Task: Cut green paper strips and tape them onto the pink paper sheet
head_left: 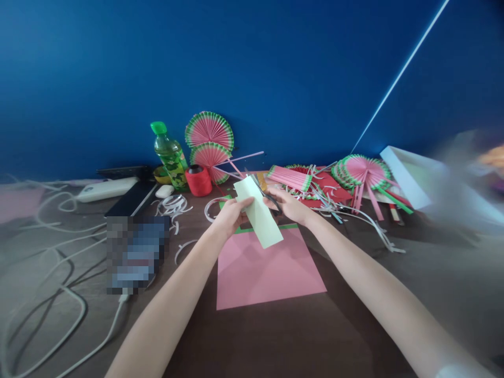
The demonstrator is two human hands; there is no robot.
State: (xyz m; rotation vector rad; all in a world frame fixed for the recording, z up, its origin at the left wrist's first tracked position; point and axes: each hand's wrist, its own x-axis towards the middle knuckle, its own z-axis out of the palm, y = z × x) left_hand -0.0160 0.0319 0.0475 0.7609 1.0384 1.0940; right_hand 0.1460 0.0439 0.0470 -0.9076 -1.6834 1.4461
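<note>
My left hand (pixel 232 214) pinches a pale green strip of paper (pixel 260 218), thumb on top, holding it tilted above the table. My right hand (pixel 286 203) is closed on a pair of scissors (pixel 271 199), whose dark handles show at the fingers. The scissor blades point away from me along the paper's right edge; whether they are parted I cannot tell. Beneath both hands lies a flat pink sheet of paper (pixel 268 270) with a green band along its far edge.
Pleated pink-and-green paper fans (pixel 209 131) lean on the blue wall, with more fans (pixel 364 173) at the right. A green bottle (pixel 170 157) and a red thread spool (pixel 199 181) stand at the back. Paper scraps (pixel 173 206), a blurred phone (pixel 137 254) and white cables (pixel 79 315) lie left.
</note>
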